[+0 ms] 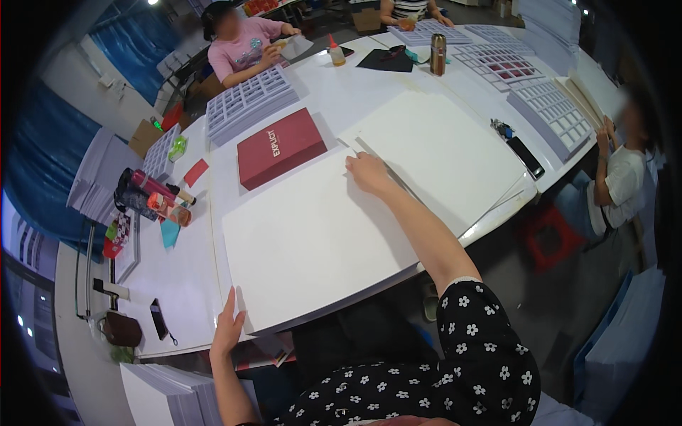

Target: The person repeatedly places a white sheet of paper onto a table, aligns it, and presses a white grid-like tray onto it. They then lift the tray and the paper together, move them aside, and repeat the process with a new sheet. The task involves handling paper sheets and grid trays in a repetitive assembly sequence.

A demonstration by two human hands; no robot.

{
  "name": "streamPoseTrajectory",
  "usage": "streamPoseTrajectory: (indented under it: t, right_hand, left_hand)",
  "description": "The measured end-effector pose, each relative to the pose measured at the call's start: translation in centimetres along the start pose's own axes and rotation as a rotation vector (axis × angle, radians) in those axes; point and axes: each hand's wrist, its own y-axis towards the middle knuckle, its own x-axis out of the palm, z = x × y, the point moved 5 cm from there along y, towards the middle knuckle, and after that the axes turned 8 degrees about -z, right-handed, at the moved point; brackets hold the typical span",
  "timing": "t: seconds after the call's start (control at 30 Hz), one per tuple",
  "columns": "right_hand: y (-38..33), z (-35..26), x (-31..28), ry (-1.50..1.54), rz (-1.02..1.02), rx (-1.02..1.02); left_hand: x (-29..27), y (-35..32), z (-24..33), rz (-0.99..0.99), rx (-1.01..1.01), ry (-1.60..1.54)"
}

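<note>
A broad stack of white boards [305, 248] lies in front of me on the table. My left hand [227, 328] rests against its near left edge, fingers stretched out along the side. At the stack's far right corner, my right hand [368, 172] is closed over the edge, its fingers bent around the white board. Another spread of white boards [440, 156] lies just right of that hand, with a narrow gap between. Beyond the near stack sits a dark red box [280, 149] with pale lettering on its lid.
Stacked white grid trays [249, 103] stand behind the red box; more grid trays [550, 110] lie far right. Bottles [169, 208] and a phone [158, 318] are at left. A glue bottle [336, 53] and a thermos [437, 55] stand far back. Several people sit around the table.
</note>
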Motion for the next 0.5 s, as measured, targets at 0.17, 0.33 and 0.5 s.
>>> streamPoseTrajectory:
  t: [0.17, 0.33, 0.5]
  right_hand:
    - [0.2, -0.9, -0.4, -0.014, -0.082, 0.009]
    - [-0.2, -0.4, 0.0, -0.144, 0.17, -0.113]
    - [1.1, -1.7, -1.9, -0.111, -0.171, -0.031]
  left_hand:
    - [0.2, -0.4, -1.9, -0.002, 0.077, -0.044]
    - [-0.1, -0.1, -1.5, 0.012, 0.141, -0.01]
    - [0.0, -0.4, -2.5, 0.008, 0.153, -0.081]
